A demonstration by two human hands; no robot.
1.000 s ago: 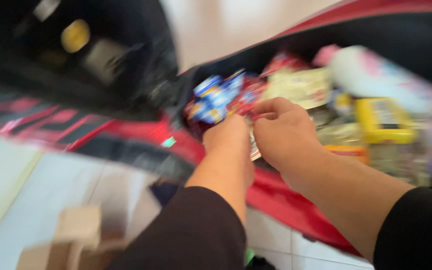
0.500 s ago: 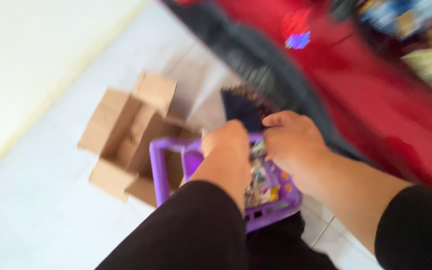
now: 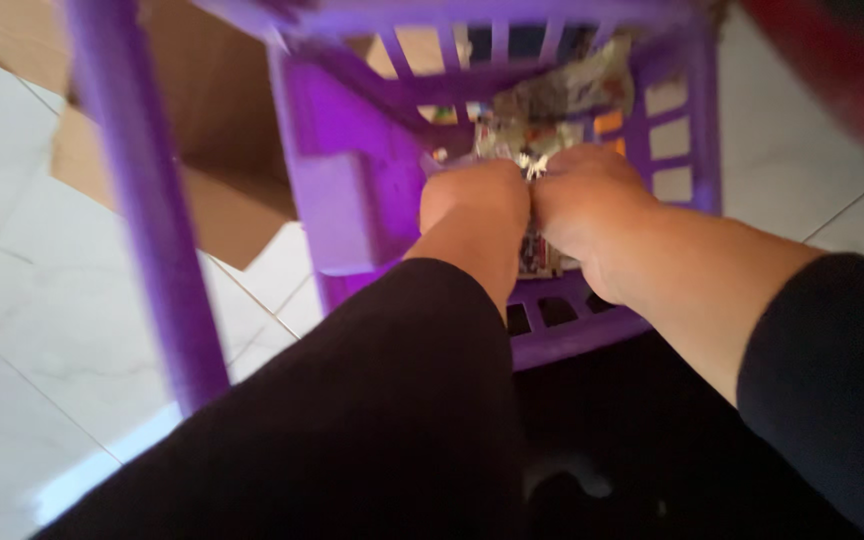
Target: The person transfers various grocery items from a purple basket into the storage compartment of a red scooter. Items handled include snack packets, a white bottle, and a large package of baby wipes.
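My left hand (image 3: 474, 212) and my right hand (image 3: 582, 205) are side by side inside a purple plastic basket (image 3: 352, 190). Both are closed on a strip of shiny snack packets (image 3: 534, 250) that hangs down between them. More foil packets (image 3: 562, 95) lie in the basket beyond my knuckles. Black sleeves cover both forearms. The view is blurred.
The basket's purple handle (image 3: 147, 200) crosses the left of the view. An opened cardboard box (image 3: 207, 110) lies on the white tiled floor (image 3: 42, 330) behind the basket. A red surface (image 3: 842, 70) edges the top right corner.
My hands carried the strip of packets from the packed red compartment down over the floor and into the purple basket. The view has swung downward with them.
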